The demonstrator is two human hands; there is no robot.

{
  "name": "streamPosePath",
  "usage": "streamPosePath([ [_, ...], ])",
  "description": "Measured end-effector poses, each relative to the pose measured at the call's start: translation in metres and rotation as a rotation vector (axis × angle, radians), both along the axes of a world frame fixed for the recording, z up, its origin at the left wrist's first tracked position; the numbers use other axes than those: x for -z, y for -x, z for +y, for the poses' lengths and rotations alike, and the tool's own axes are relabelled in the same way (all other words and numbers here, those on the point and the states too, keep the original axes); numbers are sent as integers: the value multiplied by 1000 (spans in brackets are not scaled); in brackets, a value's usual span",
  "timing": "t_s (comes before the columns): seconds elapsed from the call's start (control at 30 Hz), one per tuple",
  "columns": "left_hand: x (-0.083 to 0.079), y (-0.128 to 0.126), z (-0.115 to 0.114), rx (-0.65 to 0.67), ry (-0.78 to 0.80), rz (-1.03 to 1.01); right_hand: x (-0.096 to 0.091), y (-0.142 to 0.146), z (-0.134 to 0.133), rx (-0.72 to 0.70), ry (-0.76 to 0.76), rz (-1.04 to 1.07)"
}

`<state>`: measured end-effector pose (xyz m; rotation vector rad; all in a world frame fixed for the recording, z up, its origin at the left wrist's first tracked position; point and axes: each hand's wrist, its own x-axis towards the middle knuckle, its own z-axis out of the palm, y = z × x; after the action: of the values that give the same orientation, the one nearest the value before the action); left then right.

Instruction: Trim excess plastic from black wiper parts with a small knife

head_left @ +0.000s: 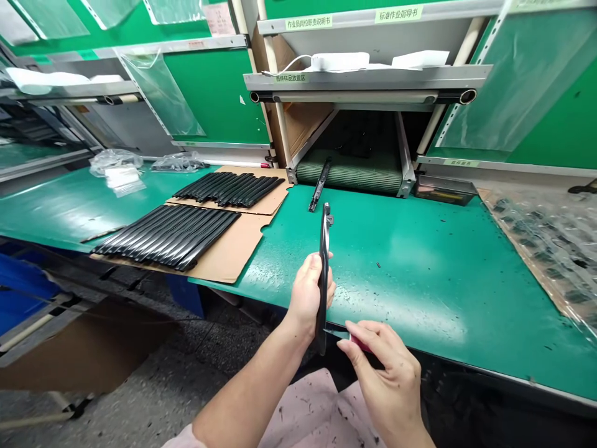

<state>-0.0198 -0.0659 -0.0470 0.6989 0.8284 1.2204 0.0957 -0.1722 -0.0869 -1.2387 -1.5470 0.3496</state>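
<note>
My left hand is wrapped round a long, glossy black plastic strip, held upright near the table's front edge. A small tab juts from its right side near the top. My right hand is closed on a small knife with a red handle, mostly hidden by the fingers. Its thin blade points left and meets the strip's lower end; whether it cuts in, I cannot tell. Beyond my hands, another black strip lies at the mouth of a conveyor belt.
On the left, several black strips lie in rows on cardboard sheets. Clear plastic trays stand at the right. A dark box sits beside the conveyor, below a metal shelf. Small black scraps dot the green table.
</note>
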Motion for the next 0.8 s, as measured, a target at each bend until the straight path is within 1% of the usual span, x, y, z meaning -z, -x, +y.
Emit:
streamPosePath([
  [0.13,-1,-4,-9,49,12,6,-1,2,5,81,-91,-49],
  [0.27,-6,-8,-21,89,33,13,-6,-4,22,152,-150,-59],
  [0.4,-12,-10,-29,172,18,-8,-19,-14,42,226,-212,-55],
  [0.63,-16,-9,-40,316,-18,16,-40,-32,69,283,-287,-44],
  [0.7,-18,-9,-46,340,-2,37,-45,-38,75,331,-304,-48],
  [0.8,-20,-8,-53,369,43,60,-50,-46,81,460,-376,-23],
])
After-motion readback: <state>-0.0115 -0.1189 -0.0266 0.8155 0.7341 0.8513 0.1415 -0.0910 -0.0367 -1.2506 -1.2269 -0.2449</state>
